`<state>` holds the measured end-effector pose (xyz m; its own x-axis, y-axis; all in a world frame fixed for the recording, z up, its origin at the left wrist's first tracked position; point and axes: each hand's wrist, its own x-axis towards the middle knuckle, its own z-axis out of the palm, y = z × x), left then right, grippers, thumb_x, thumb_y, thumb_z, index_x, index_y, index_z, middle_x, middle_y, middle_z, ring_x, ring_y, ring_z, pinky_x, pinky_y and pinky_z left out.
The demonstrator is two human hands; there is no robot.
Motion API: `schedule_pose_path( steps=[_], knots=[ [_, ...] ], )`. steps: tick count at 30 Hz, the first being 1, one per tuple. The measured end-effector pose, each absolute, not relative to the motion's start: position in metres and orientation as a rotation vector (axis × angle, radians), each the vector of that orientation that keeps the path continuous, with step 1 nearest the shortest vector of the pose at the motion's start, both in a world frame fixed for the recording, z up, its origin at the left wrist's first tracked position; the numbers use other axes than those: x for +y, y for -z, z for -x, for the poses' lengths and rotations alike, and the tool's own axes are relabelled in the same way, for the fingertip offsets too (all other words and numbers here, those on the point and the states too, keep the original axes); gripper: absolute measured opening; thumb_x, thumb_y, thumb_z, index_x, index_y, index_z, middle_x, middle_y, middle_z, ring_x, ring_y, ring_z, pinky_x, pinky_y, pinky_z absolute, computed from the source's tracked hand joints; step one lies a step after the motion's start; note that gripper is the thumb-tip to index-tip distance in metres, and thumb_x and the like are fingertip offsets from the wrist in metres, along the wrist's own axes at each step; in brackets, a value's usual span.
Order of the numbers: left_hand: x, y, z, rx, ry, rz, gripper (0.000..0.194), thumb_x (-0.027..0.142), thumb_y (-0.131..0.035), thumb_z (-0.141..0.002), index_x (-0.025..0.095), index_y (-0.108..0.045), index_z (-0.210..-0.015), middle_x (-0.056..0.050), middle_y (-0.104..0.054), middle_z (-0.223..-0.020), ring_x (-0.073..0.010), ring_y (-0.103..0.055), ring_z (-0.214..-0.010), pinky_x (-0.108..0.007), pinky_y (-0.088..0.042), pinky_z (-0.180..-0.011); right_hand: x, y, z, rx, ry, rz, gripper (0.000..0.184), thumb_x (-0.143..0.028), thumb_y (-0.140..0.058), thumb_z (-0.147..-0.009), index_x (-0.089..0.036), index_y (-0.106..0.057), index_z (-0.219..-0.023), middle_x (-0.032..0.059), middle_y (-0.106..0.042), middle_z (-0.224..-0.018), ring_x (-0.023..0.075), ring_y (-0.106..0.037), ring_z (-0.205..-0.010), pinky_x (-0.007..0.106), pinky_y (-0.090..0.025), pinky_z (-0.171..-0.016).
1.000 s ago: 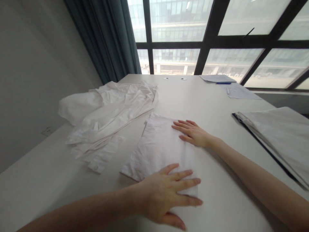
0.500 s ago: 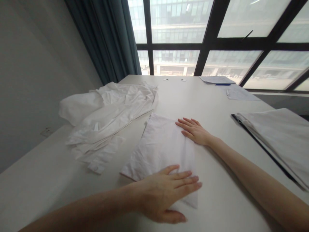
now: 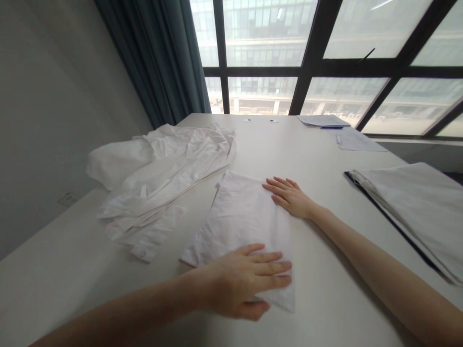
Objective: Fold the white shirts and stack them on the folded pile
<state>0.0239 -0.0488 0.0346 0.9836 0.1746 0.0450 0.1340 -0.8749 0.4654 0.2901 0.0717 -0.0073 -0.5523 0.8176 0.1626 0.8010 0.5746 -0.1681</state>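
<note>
A folded piece of white cloth (image 3: 235, 221) lies flat on the white table (image 3: 321, 270) in front of me. My left hand (image 3: 246, 279) rests palm down across its near end, fingers spread and pointing right. On the cloth's far right edge lies my right hand (image 3: 287, 195), also flat with its fingers stretched out. Neither hand grips anything. To the left is a crumpled white garment (image 3: 173, 164), perhaps a shirt, its near end trailing toward me. What kind of item the folded cloth is, I cannot tell.
A stack of folded white cloth (image 3: 415, 202) with a dark edge lies at the right. Papers (image 3: 321, 120) and a blue pen (image 3: 332, 127) are at the far right of the table. Behind stand a window (image 3: 264, 94) and a dark blue curtain (image 3: 162, 62).
My left hand has slid slightly left and away from me over the cloth. My right hand stays at the far right edge, and the cloth looks nearly the same.
</note>
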Motion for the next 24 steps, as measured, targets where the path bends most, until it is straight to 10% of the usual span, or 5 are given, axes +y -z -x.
schedule_pose_path(
  steps=[9,15,24],
  knots=[
    [-0.046,-0.043,-0.021,0.201,-0.046,-2.508,0.056,0.039,-0.046,-0.095,0.025,-0.034,-0.149,-0.005,-0.028,-0.157,-0.024,-0.02,-0.146,-0.046,-0.011,-0.12,0.072,0.007,-0.288,-2.516,-0.119,1.457,0.048,-0.039,-0.027,-0.1,-0.029,-0.042,-0.145,0.0037,-0.036,-0.154,0.0256,-0.027,-0.143,0.055,-0.022,-0.113],
    [-0.026,-0.052,-0.018,0.402,-0.149,-2.442,0.039,0.026,-0.037,-0.1,0.025,-0.05,-0.137,-0.002,-0.052,-0.143,-0.0156,-0.04,-0.137,-0.034,-0.024,-0.117,0.071,0.011,-0.289,-2.32,-0.034,1.371,0.043,-0.035,-0.033,-0.099,-0.021,-0.053,-0.135,0.0097,-0.048,-0.146,0.0254,-0.038,-0.137,0.051,-0.029,-0.111],
    [0.023,-0.015,0.01,1.18,-0.097,-2.71,0.059,0.048,-0.047,-0.095,0.029,-0.032,-0.149,-0.015,-0.02,-0.159,-0.0324,-0.014,-0.147,-0.062,-0.017,-0.112,0.06,0.0,-0.274,-2.419,-0.134,1.239,0.037,-0.032,-0.045,-0.093,-0.025,-0.06,-0.126,0.0061,-0.059,-0.135,0.0246,-0.05,-0.127,0.049,-0.034,-0.106]
  ],
)
